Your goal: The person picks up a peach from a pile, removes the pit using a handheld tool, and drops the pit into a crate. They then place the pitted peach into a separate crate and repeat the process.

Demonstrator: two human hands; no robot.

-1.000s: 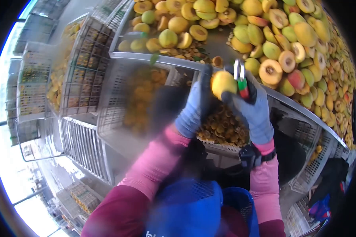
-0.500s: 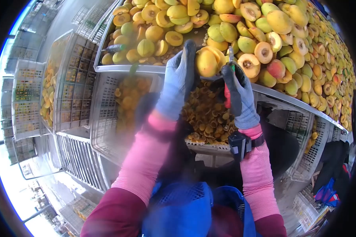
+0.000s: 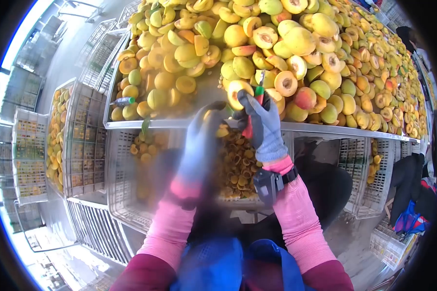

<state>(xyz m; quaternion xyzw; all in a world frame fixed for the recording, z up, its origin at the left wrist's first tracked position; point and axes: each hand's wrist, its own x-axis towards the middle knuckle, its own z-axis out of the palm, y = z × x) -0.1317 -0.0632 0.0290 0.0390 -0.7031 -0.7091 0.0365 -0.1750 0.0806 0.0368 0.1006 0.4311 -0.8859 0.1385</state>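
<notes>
My left hand (image 3: pixel 199 133), in a blue and dark glove and blurred by motion, is over the tray's front edge. Its fingers are curled, with a bit of yellow showing between them; what it holds is unclear. My right hand (image 3: pixel 263 126) is closed around a knife (image 3: pixel 260 89) with a red and green handle, its short blade pointing up. A halved fruit (image 3: pixel 238 93), cut face showing, touches that hand's fingertips. Beyond lies a metal tray (image 3: pixel 320 129) heaped with whole and halved yellow fruit. Below my hands, a crate (image 3: pixel 235 200) holds small brown-yellow pieces.
Another green-handled tool (image 3: pixel 123 101) lies at the tray's left. A crate with yellow fruit (image 3: pixel 124 179) stands below the tray's left part. Stacked fruit crates (image 3: pixel 85 140) are further left, crates (image 3: pixel 359 169) stand lower right, and a person (image 3: pixel 408 177) is at the right edge.
My view has shifted, so the tray sits lower in it. The yellow fruit formerly between my hands is no longer there; my hands are farther apart, and a halved fruit is by my right fingertips.
</notes>
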